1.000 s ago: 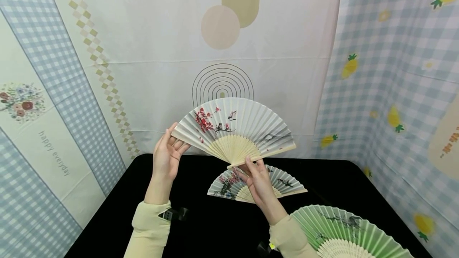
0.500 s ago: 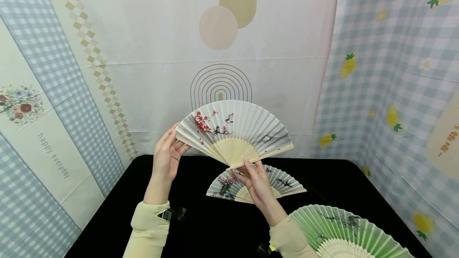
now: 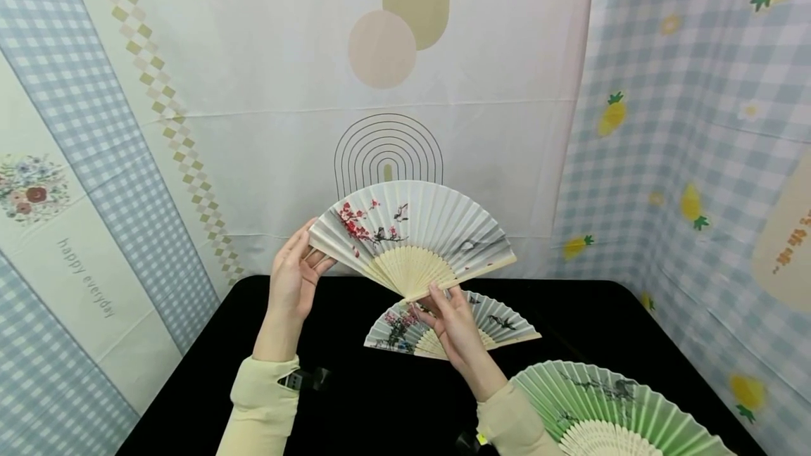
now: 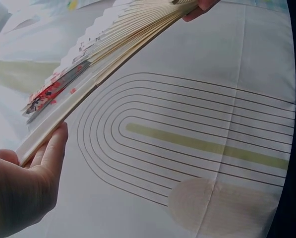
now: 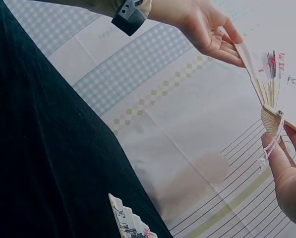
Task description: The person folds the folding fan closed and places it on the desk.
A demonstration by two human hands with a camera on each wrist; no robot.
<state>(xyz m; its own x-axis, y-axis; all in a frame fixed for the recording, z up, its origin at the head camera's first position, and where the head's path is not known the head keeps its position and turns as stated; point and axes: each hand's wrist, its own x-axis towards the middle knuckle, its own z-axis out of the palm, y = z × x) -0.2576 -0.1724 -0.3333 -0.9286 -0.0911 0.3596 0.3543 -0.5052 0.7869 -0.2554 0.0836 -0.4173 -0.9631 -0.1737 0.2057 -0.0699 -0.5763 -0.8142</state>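
An unfolded white folding fan (image 3: 437, 220) with red blossoms and small birds is held up above the table by both hands. My left hand (image 3: 294, 276) pinches its left outer rib near the top corner, thumb on one side and fingers on the other in the left wrist view. Near the pivot, my right hand (image 3: 457, 326) grips the lower right rib. A pink tassel (image 5: 271, 148) hangs from the pivot in the right wrist view. Behind the right hand, a second spread fan (image 3: 395, 329) with pink blossoms lies on the table, partly hidden by that hand.
A spread green fan (image 3: 608, 400) lies at the front right, by the right sleeve (image 3: 516, 417). All this is over a black-covered table (image 3: 374, 400). A patterned cloth backdrop (image 3: 266, 125) stands behind the table's far edge, with checked cloth (image 3: 671, 160) at the right.
The blossom fan has sunk slightly in the head view, both hands keeping their hold. The whole head view has shifted a little, moving the backdrop slightly left.
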